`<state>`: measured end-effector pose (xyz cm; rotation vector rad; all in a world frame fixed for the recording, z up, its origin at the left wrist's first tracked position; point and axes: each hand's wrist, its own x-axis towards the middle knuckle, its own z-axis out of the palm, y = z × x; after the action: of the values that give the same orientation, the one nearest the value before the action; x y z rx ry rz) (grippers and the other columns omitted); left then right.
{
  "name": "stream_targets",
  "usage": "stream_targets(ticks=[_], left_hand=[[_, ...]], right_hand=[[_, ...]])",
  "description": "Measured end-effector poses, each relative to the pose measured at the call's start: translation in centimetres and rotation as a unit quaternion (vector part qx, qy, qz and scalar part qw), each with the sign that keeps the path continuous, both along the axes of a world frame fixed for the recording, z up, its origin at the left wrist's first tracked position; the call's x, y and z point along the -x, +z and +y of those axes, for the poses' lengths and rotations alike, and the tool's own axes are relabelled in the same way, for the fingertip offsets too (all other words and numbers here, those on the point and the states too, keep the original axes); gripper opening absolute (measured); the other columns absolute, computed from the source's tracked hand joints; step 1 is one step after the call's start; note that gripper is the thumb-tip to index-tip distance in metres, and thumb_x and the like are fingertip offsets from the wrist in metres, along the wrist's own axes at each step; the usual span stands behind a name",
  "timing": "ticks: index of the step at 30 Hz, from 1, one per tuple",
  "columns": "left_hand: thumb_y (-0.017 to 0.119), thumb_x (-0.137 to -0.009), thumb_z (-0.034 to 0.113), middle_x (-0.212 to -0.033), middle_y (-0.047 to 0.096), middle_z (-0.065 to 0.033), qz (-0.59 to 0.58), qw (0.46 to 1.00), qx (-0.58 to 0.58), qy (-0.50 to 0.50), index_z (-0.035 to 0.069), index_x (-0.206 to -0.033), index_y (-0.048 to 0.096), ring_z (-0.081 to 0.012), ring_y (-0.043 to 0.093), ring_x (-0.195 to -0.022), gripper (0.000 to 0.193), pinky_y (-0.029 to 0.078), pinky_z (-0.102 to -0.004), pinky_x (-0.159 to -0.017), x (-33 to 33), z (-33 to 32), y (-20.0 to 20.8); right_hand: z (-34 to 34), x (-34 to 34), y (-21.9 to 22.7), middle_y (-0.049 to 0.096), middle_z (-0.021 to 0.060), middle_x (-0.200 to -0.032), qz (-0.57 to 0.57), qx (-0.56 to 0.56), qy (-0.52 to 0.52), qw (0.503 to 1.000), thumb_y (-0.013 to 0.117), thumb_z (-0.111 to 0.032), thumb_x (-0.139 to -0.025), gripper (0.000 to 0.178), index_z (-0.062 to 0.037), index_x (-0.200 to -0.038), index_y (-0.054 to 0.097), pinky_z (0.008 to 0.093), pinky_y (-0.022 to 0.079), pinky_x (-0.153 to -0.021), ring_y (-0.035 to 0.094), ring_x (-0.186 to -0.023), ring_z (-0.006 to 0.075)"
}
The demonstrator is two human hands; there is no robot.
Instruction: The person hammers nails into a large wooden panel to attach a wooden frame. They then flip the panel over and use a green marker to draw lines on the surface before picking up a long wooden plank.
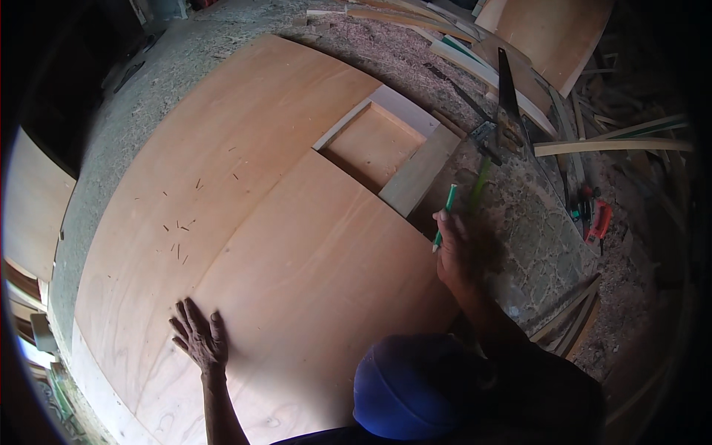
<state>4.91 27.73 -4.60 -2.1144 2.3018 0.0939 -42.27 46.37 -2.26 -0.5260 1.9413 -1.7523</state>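
My left hand (199, 334) lies flat on a large plywood panel (297, 245), its fingers spread and nothing held. Past the panel's right edge, my right hand (455, 248) is closed around a green pencil (451, 197) that points up and away. Near that hand, a rectangular recess is framed by light wooden strips (420, 172) at the panel's far right side. Several small dark nails (178, 226) are scattered over the panel's left half.
A handsaw (509, 111) stands beyond the frame, with a bright green strip (480, 182) on the floor nearby. Farther right is a red and black tool (598, 222). Wooden strips (608, 147) and another plywood sheet (549, 37) lie at the far right. A blue rounded shape (411, 389) covers the lower middle.
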Motion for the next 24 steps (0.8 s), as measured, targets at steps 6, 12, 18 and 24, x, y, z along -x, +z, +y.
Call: stream_targets(ticks=[6, 12, 18, 24], left_hand=[[0.037, -0.097, 0.066, -0.166, 0.018, -0.0114, -0.018, 1.000, 0.014, -0.013, 0.015, -0.159, 0.023, -0.0447, 0.010, -0.151, 0.081, 0.007, -0.0661, -0.116, -0.3, -0.2, -0.5], [0.036, -0.098, 0.065, -0.166, 0.018, -0.0120, -0.022, 1.000, 0.014, -0.015, 0.015, -0.159, 0.022, -0.0448, 0.011, -0.151, 0.081, 0.008, -0.0662, -0.115, -0.2, -0.1, -0.7], [0.036, -0.098, 0.065, -0.167, 0.014, -0.0120, -0.005, 1.000, -0.018, -0.006, 0.015, -0.160, 0.020, -0.0446, 0.006, -0.152, 0.081, 0.004, -0.0668, -0.115, -0.4, -0.2, 0.1], [0.036, -0.098, 0.065, -0.167, 0.010, -0.0128, 0.019, 0.998, -0.058, -0.008, 0.015, -0.160, 0.015, -0.0465, 0.000, -0.151, 0.083, 0.001, -0.0698, -0.114, 0.0, -0.5, 0.9]], right_hand=[[-0.7, -0.8, -2.1, 0.051, -0.0005, -0.073, -0.075, 0.083, 0.022, 0.993, 0.062, -0.029, -0.100, 0.027, -0.0079, -0.093, 0.047, 0.0234, 0.044, -0.049, 0.052, -0.055, 0.0067], [-1.2, -1.1, -3.4, 0.061, 0.0040, -0.084, -0.096, 0.040, 0.035, 0.994, 0.061, -0.026, -0.100, 0.026, -0.0022, -0.110, 0.058, 0.0228, 0.050, -0.054, 0.062, -0.065, 0.0089], [-2.5, -1.3, -4.8, 0.063, 0.0039, -0.087, 0.068, 0.045, 0.060, 0.995, 0.057, -0.022, -0.102, 0.023, -0.0014, -0.111, 0.062, 0.0240, 0.051, -0.062, 0.062, -0.068, 0.0099], [-11.0, 1.1, -1.8, 0.064, 0.0115, -0.097, 0.361, -0.017, 0.218, 0.906, 0.060, -0.014, -0.099, 0.027, -0.0038, -0.124, 0.057, 0.0322, 0.053, -0.076, 0.064, -0.088, 0.0256]])
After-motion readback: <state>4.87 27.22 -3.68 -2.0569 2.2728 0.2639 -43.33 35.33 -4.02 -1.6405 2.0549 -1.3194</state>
